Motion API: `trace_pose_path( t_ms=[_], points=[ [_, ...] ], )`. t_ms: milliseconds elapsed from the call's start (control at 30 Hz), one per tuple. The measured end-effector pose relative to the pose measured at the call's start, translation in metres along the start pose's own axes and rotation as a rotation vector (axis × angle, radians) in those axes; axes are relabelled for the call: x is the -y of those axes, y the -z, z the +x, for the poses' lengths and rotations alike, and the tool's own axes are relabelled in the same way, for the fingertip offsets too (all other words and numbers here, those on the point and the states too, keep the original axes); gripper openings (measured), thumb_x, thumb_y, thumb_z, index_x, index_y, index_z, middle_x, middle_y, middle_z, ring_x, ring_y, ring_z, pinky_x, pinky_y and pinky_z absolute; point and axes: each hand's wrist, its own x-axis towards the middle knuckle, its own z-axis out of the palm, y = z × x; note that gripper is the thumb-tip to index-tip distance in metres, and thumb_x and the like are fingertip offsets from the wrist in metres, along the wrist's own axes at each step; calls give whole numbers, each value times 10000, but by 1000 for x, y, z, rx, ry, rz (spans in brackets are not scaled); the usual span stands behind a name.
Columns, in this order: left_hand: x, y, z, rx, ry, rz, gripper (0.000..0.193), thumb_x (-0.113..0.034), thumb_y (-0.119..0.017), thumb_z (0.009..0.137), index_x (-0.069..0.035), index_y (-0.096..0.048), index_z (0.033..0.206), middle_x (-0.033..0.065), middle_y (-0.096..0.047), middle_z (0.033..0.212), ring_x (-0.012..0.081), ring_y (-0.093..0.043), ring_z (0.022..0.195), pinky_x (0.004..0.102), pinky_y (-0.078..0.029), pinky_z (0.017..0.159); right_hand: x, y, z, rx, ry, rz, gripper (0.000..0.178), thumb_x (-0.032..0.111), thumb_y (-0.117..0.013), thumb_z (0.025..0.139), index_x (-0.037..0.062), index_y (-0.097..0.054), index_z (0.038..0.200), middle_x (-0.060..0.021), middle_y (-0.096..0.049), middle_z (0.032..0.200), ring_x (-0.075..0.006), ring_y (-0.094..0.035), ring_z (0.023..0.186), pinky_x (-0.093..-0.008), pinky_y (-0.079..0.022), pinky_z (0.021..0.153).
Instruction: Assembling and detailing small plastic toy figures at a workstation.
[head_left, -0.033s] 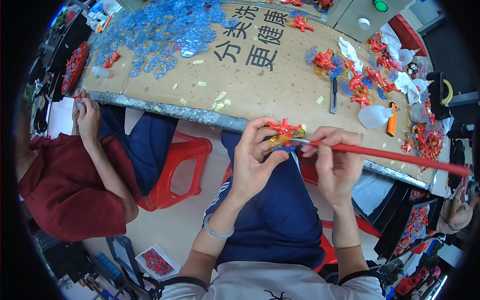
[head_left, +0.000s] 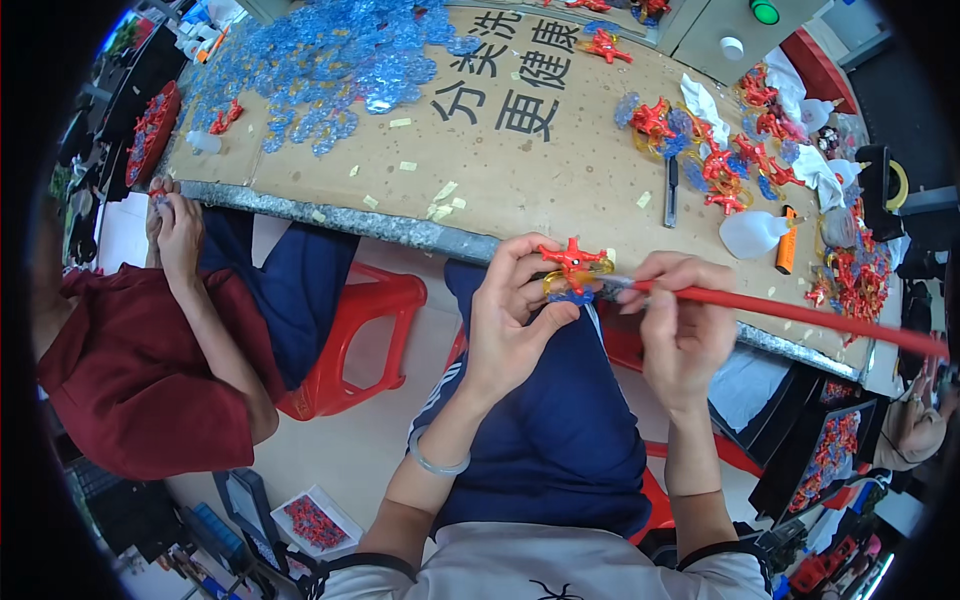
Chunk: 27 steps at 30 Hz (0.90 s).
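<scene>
My left hand (head_left: 510,325) is closed around the edge of a small plastic toy (head_left: 574,262), red with several stubby arms and translucent yellow and blue parts. It holds the toy above my lap, by the table's front edge. Between the fingers of my right hand (head_left: 680,325) is a thin paintbrush (head_left: 790,310) with a red handle, its tip pointing left. The tip lies close beside the toy's yellow part; blur hides whether they touch.
A heap of clear blue pieces (head_left: 330,60) covers the table's far left. At right lie red toys (head_left: 715,165), a craft knife (head_left: 671,190), a white squeeze bottle (head_left: 752,233) and an orange lighter (head_left: 786,242). A co-worker (head_left: 170,370) sits at left near a red stool (head_left: 360,340).
My right hand has shifted slightly right with the paintbrush, and the brush tip has drawn back a little from the toy. My left hand keeps its hold on the toy.
</scene>
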Motion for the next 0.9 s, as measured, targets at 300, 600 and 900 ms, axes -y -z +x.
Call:
trace_pose_path(
  t_ms=[300, 600, 900],
  points=[
    [-1, 3, -2, 73, 9, -35, 536, -14, -671, 834, 1, -348, 1261, 153, -559, 1173, 238, -601, 1073, 303, -463, 921, -18, 4, 11, -118, 3, -143, 159, 11, -552, 888, -28, -650, 1009, -143, -625, 986, -186, -623, 863, -317, -509, 775],
    [-17, -12, 30, 238, 67, -250, 467, -236, -526, 958, 13, -317, 1295, 153, -498, 1208, 179, -526, 1131, 307, -446, 916, -31, 5, 30, -85, 0, 201, 121, -127, -616, 808, -29, -563, 854, -144, -639, 881, -152, -628, 804, -273, -538, 707],
    [-12, -5, 51, 196, 92, 23, 173, -200, -494, 983, -27, -481, 971, 39, -602, 915, 41, -518, 818, 206, -423, 713, -38, 6, 40, -98, 26, 227, 144, -168, -570, 795, -33, -567, 844, -141, -638, 870, -158, -627, 809, -269, -532, 724]
  ],
)
